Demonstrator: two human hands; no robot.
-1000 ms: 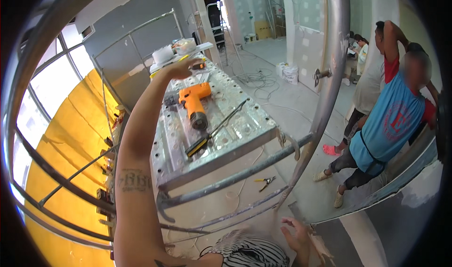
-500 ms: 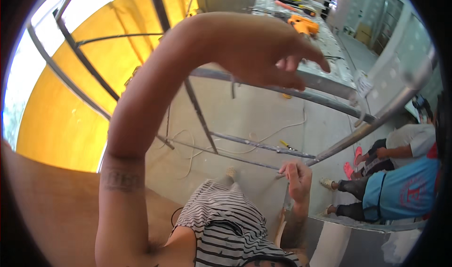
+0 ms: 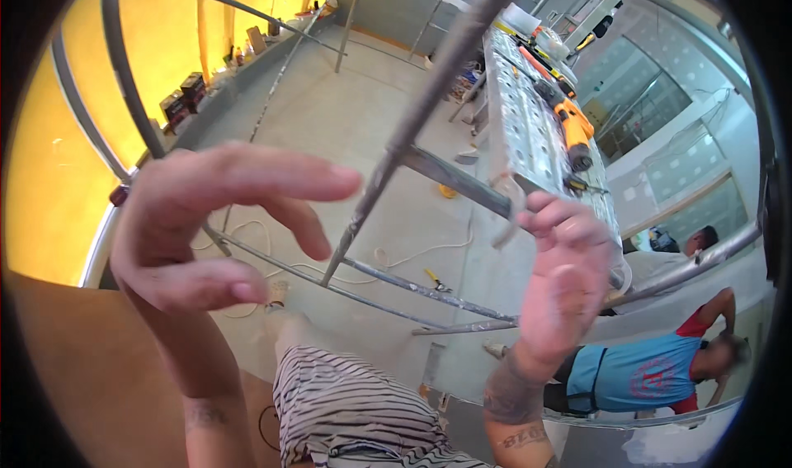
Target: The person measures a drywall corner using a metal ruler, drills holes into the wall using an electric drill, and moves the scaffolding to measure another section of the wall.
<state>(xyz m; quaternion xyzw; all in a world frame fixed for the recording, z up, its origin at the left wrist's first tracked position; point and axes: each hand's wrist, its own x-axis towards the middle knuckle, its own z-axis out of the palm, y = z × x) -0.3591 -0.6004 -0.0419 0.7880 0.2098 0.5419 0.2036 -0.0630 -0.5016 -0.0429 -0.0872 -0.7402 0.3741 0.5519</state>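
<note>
My left hand (image 3: 223, 229) hangs in the air at the left, holding nothing, its fingers and thumb spread apart. Just to its right rises a slanted, paint-spotted scaffold post (image 3: 388, 163). My right hand (image 3: 569, 278) is raised in front of a scaffold crossbar (image 3: 458, 183). Its fingers are curled; what is in them, if anything, is hidden. Beside those fingers is a pale curved hook (image 3: 513, 208) at the near end of a perforated metal plank (image 3: 532, 142). On the plank lies an orange power tool (image 3: 575, 130).
More tools and a clear container (image 3: 549, 43) occupy the plank's far end. A person in a blue vest (image 3: 639, 373) is at the lower right. On the floor are a white cable (image 3: 429, 257) and yellow-handled pliers (image 3: 437, 280). A yellow sheet (image 3: 82, 146) covers the left side.
My left arm has drawn back from across the view to the left. My right hand has risen to the crossbar. The view has shifted, showing more of the plank and floor.
</note>
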